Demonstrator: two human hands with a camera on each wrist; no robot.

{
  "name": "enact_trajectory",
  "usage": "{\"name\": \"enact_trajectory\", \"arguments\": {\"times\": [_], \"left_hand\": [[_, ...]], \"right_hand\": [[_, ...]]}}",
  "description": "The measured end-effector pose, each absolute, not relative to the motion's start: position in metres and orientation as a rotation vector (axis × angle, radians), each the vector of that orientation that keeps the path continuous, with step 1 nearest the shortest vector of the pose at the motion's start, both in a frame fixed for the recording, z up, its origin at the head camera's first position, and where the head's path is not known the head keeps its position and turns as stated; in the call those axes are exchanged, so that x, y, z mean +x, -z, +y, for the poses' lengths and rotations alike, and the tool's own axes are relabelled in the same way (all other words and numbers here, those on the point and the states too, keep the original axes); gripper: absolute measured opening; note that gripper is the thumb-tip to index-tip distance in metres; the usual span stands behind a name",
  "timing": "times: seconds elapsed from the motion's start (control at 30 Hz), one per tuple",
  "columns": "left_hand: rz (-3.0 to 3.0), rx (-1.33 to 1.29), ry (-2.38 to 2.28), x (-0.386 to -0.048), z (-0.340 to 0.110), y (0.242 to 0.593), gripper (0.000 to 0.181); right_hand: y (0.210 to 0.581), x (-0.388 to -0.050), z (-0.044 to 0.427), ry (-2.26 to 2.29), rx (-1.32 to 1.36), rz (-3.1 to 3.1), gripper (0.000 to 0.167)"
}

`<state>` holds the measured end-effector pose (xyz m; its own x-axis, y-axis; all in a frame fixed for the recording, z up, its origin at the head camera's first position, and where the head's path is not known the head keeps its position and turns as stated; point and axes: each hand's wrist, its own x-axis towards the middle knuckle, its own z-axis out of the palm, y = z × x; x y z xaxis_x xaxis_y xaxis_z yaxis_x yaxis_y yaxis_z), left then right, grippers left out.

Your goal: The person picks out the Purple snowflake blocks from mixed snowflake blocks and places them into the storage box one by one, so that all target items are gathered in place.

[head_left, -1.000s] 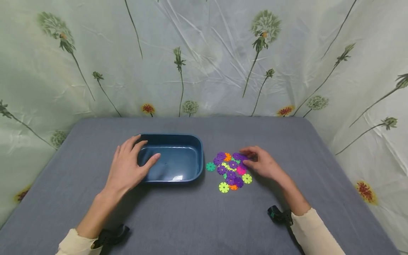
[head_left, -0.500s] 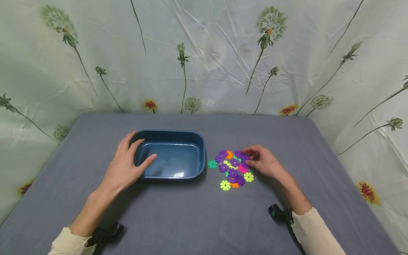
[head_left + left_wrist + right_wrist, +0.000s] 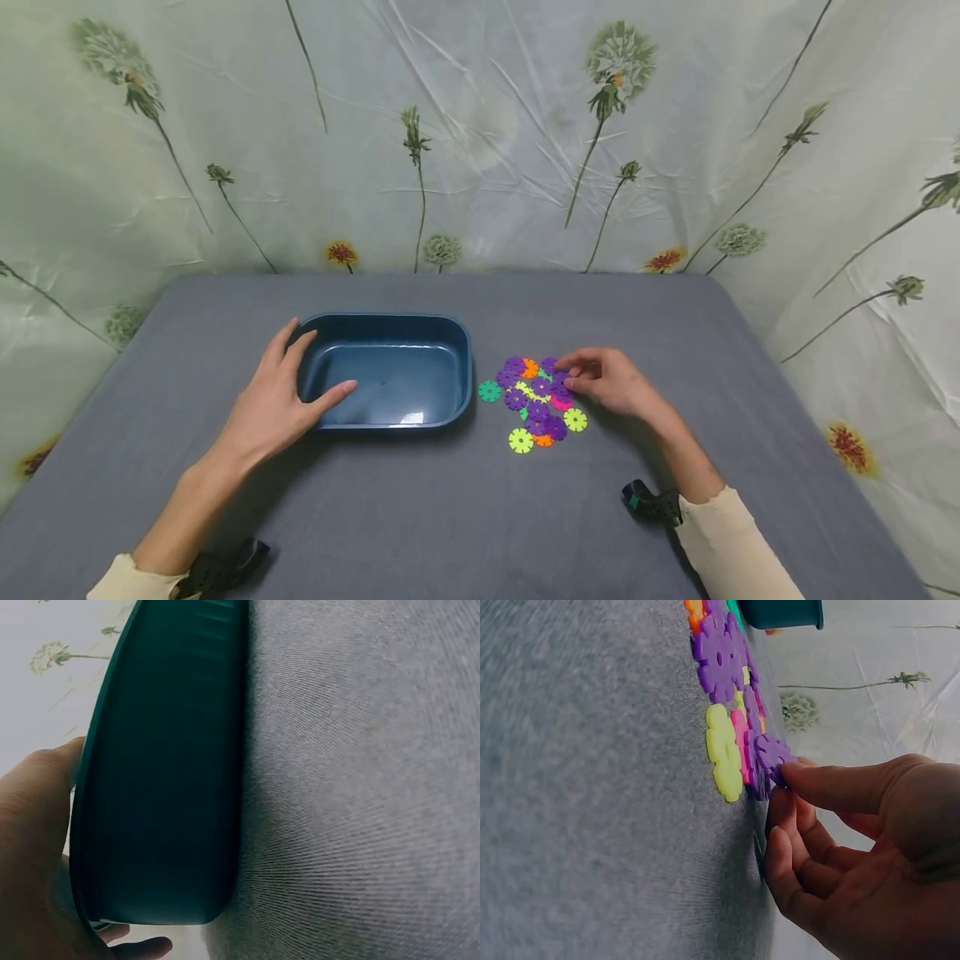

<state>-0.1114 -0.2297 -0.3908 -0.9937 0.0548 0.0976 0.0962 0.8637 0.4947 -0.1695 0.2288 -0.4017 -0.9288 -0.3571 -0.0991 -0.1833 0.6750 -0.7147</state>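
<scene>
In the head view, a grey table (image 3: 450, 517) stands before a pale curtain (image 3: 487, 150) printed with dandelions. The dark blue basin (image 3: 386, 379) sits on it, left of the middle. The left hand (image 3: 266, 408) is spread wide at the left end of this basin, with the thumb reaching over the inside and the other fingers around the far left corner. To the right of the basin, near but apart, lies a flat pile of flower-shaped discs (image 3: 538, 408), mostly purple, with some orange, pink, green and yellow. One green disc (image 3: 490, 392) lies at the pile's left side, and one yellow disc (image 3: 521, 441) at its near edge. The right hand (image 3: 618, 385) is at the right side of the pile, its thumb and forefinger close together. In the left wrist view, the outer wall of the basin fills the middle; the thumb is at the rim and some fingertips show past the end wall. How firmly this hand touches, I cannot tell. In the right wrist view, the thumb and forefinger pinch a purple disc (image 3: 773, 754), tilted, just beside the other discs; the remaining fingers bend loosely below.
</scene>
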Motion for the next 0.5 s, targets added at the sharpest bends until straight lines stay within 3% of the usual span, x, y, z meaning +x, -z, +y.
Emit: {"name": "enact_trajectory", "arguments": {"times": [0.5], "left_hand": [[-3.107,-0.12,0.943,-0.112,-0.243,0.387,0.127]], "right_hand": [[0.402,-0.177,0.219,1.236,-0.425,2.612,0.024]]}}
